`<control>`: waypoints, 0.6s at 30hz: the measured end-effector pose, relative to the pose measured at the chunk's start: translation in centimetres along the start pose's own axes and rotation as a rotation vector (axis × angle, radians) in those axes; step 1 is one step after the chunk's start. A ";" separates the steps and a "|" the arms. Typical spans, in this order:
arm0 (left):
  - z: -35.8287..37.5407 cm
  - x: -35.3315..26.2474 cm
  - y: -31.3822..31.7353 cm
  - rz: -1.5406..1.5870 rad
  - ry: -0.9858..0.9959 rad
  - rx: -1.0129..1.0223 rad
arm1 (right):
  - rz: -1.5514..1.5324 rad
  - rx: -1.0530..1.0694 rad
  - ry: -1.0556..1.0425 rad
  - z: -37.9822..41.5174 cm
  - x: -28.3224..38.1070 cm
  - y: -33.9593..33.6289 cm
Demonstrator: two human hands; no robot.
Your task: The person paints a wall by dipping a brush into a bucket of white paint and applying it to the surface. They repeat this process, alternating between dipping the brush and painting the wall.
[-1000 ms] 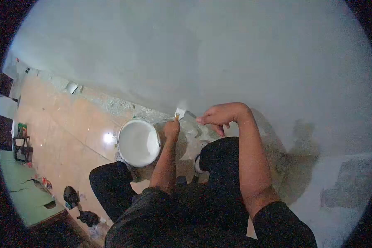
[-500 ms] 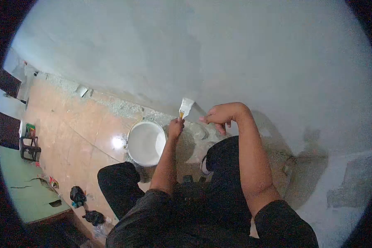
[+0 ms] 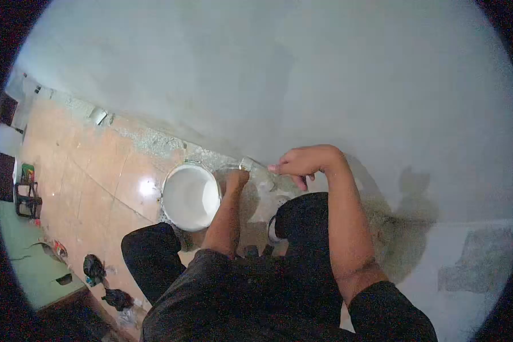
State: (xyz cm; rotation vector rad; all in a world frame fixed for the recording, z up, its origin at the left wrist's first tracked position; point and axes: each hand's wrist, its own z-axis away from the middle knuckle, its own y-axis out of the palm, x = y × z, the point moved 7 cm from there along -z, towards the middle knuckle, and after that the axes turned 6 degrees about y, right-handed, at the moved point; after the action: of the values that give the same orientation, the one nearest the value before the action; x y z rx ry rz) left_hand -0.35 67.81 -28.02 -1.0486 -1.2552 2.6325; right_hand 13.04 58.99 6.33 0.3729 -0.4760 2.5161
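My left hand (image 3: 236, 179) is closed around a paintbrush (image 3: 245, 164), its bristles coated in white, low down at the foot of the grey wall (image 3: 336, 85). Just left of that hand stands a round white bucket (image 3: 164, 202) with white paint inside. Bent at the wrist, my right hand (image 3: 308, 162) hangs in front of the wall, fingers loosely apart and holding nothing. It is a little right of the brush, above my knee.
Flaky debris lies on the tan floor (image 3: 97, 171) along the wall's base, with a shiny metal piece (image 3: 99, 117) farther left. Black plastic bags (image 3: 118, 298) are at the lower left. A black frame-like object (image 3: 27, 199) stands beside the pale green surface (image 3: 25, 268).
My left hand has lowered the paintbrush toward the wall's foot and turned, so less of the brush shows. My right hand stays almost in place. The view has shifted slightly.
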 end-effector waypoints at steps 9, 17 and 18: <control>2.8 -2.0 -8.5 0.123 -0.042 -0.414 | 0.017 -0.023 0.015 1.1 1.3 0.3; 12.9 -7.8 -18.9 1.023 -0.041 -0.396 | 0.037 -0.067 0.008 1.0 1.5 0.8; 13.1 -7.4 -19.2 1.038 -0.063 -0.373 | -0.016 -0.060 -0.012 1.0 1.4 0.8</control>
State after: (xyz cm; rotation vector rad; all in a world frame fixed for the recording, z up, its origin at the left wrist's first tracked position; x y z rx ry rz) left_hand -6.96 69.58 -4.59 -2.1811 -1.5403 3.1458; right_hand 11.59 58.59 7.56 0.3677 -0.5496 2.4794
